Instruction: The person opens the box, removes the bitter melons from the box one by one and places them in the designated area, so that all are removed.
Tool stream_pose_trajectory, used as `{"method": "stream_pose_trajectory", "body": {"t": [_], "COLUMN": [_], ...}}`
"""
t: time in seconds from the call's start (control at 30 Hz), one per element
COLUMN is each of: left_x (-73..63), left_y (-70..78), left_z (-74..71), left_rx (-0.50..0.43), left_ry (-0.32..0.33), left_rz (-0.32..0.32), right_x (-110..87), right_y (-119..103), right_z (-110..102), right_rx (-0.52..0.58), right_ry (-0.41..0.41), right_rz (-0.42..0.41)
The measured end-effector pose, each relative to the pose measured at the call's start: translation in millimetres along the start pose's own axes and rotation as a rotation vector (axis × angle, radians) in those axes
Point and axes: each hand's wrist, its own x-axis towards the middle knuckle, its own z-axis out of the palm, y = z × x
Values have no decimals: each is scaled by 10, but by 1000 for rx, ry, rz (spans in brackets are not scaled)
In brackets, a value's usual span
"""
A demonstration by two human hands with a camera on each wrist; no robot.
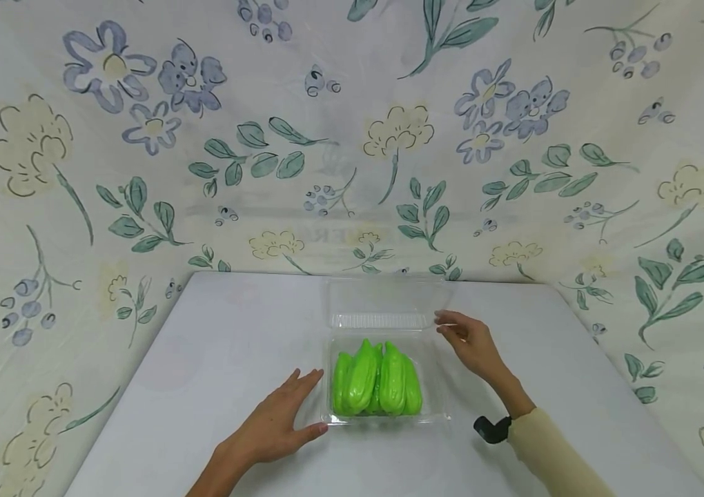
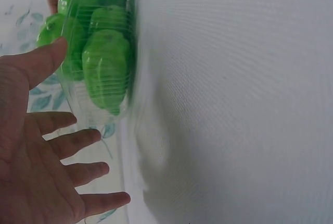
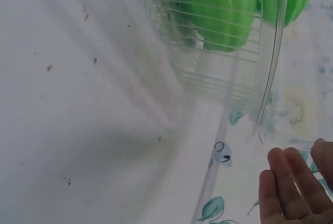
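Observation:
A clear plastic clamshell box (image 1: 435, 400) sits on the table, holding several bright green, ridged gourd-like vegetables (image 1: 361, 383). Its clear lid (image 1: 389, 300) is laid back, away from the person. My left hand (image 1: 274, 421) is spread beside the box's left side, thumb near the front left corner and fingertips near the side wall. In the left wrist view, those fingers (image 2: 86, 174) are straight and apart. At the lid's right edge, my right hand (image 1: 470, 342) has its thumb and forefinger tips close to the plastic. The right wrist view shows its fingers (image 3: 296, 187) extended.
The white table (image 1: 215, 345) carries the box near its middle. Behind and around it hangs a floral-printed sheet (image 1: 352, 152). A black wrist camera (image 1: 491, 429) sits at the right sleeve's cuff (image 1: 526, 435).

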Motion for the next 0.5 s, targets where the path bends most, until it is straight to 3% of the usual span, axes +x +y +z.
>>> {"method": "stream_pose_trajectory", "body": {"t": [0.27,0.5], "left_x": [2,8], "left_y": [-3,-2], "left_z": [8,-5], "left_rx": [9,20], "left_ry": [2,-2], "left_rz": [7,16], "right_x": [95,172], "right_y": [42,72], "right_z": [23,27], "right_rx": [-20,-34], "right_ry": [35,48], "right_rz": [76,56]}}
